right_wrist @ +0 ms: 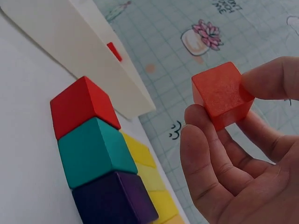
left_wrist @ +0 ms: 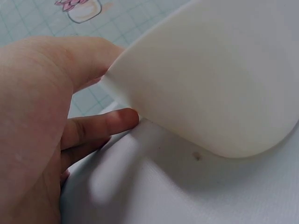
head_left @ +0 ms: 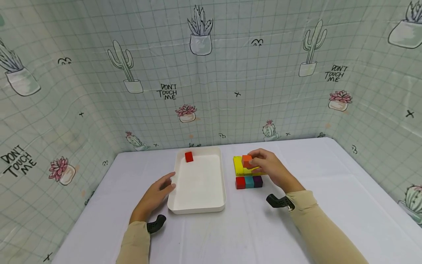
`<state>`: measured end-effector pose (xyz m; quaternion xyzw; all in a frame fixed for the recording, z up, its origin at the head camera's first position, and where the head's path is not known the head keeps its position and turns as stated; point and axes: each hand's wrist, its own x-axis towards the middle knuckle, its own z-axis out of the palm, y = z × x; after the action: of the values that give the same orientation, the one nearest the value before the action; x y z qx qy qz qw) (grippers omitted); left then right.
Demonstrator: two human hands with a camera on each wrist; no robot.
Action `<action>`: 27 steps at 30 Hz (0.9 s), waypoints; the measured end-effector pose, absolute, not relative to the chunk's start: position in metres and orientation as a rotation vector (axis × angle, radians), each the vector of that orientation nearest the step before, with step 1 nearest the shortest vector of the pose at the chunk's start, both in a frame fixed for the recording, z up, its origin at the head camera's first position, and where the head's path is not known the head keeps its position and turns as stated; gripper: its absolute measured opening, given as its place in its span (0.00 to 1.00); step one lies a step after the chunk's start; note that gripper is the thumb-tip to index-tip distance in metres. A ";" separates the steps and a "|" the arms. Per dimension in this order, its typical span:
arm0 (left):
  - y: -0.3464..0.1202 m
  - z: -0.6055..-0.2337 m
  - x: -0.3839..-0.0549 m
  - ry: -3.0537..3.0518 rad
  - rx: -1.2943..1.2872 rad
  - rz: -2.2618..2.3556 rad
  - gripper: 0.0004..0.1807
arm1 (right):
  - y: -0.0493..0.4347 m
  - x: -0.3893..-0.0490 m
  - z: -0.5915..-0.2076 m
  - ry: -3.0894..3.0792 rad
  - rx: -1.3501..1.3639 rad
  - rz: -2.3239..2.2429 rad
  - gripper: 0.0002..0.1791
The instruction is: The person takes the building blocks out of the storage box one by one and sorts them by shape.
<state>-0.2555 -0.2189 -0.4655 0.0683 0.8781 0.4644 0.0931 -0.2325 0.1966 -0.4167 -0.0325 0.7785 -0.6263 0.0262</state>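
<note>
My right hand (head_left: 268, 167) pinches an orange cube (right_wrist: 222, 91) between thumb and fingers, above the yellow blocks (head_left: 238, 167). In front of these stands a touching row of a red cube (right_wrist: 84, 107), a teal cube (right_wrist: 96, 154) and a dark purple cube (right_wrist: 114, 198). A white tray (head_left: 197, 210) lies left of the blocks, with one red block (head_left: 189, 157) near its far left corner. At the tray's left side, my left hand (head_left: 156, 192) holds the edge; in the left wrist view the thumb tip is hidden behind the tray wall (left_wrist: 201, 84).
A white cloth (head_left: 204, 240) covers the table. Behind and to both sides hangs a grid-patterned curtain (head_left: 224, 80) printed with cacti. Dark straps (head_left: 156, 223) sit at both wrists, over beige sleeves (head_left: 133, 244).
</note>
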 end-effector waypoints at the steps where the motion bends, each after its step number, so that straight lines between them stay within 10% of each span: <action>1: -0.219 -0.466 -0.256 2.608 0.205 1.373 0.31 | 0.198 -0.232 -0.417 2.406 -0.091 -1.932 0.21; 27: -0.221 -0.464 -0.254 2.595 0.235 1.390 0.31 | 0.247 -0.218 -0.427 2.420 -0.044 -1.747 0.24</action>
<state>-0.2536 -0.2210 -0.4644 0.0792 0.8747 0.4687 0.0942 -0.2183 0.2473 -0.4272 -0.0147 0.8083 -0.5834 0.0782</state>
